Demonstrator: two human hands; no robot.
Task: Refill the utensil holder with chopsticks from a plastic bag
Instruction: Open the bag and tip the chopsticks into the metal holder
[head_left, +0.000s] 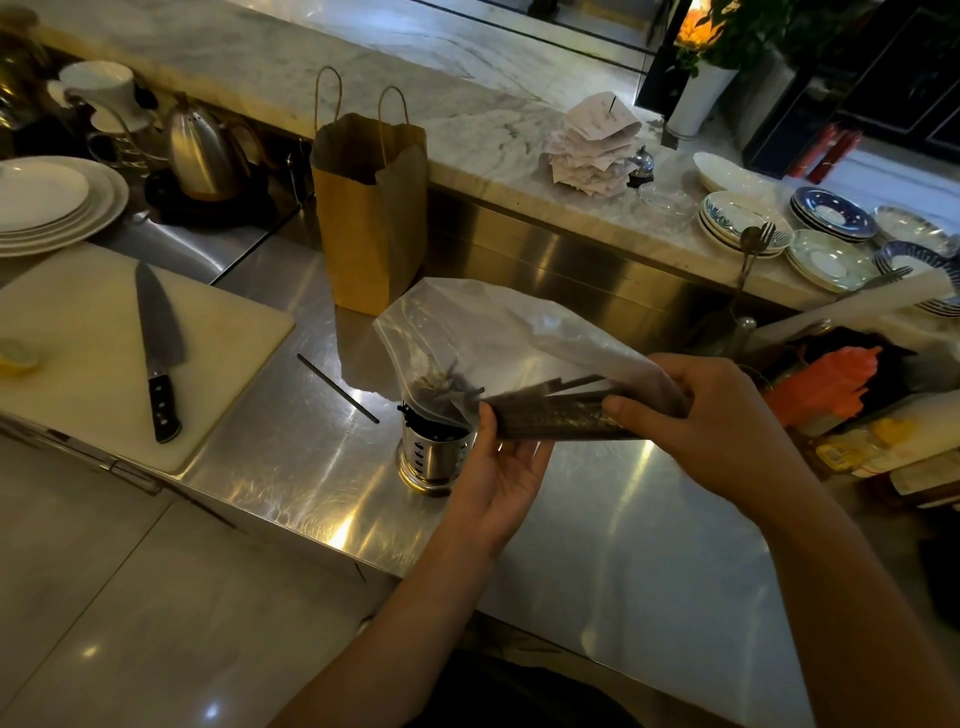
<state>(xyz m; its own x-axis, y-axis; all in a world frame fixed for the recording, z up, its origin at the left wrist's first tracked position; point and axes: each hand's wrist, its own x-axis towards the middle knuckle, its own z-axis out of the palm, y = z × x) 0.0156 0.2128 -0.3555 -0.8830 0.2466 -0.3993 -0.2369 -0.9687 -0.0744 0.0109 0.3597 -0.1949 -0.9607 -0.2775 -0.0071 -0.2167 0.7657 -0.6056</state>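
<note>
A clear plastic bag (488, 332) hangs over a shiny perforated metal utensil holder (434, 457) on the steel counter. A bundle of dark chopsticks (550, 415) lies almost level inside the bag, its tips pointing left toward the holder's mouth. My right hand (711, 410) grips the bundle's right end through the plastic. My left hand (498, 467) cups the bundle from below, just right of the holder. One loose dark chopstick (337, 387) lies on the counter to the left of the holder.
A brown paper bag (371, 208) stands behind the holder. On the white cutting board (93, 353) at the left lies a knife (158, 353). Stacked plates (47, 202) sit far left, saucers (748, 223) on the marble ledge, bottles and an orange item (826, 384) at right.
</note>
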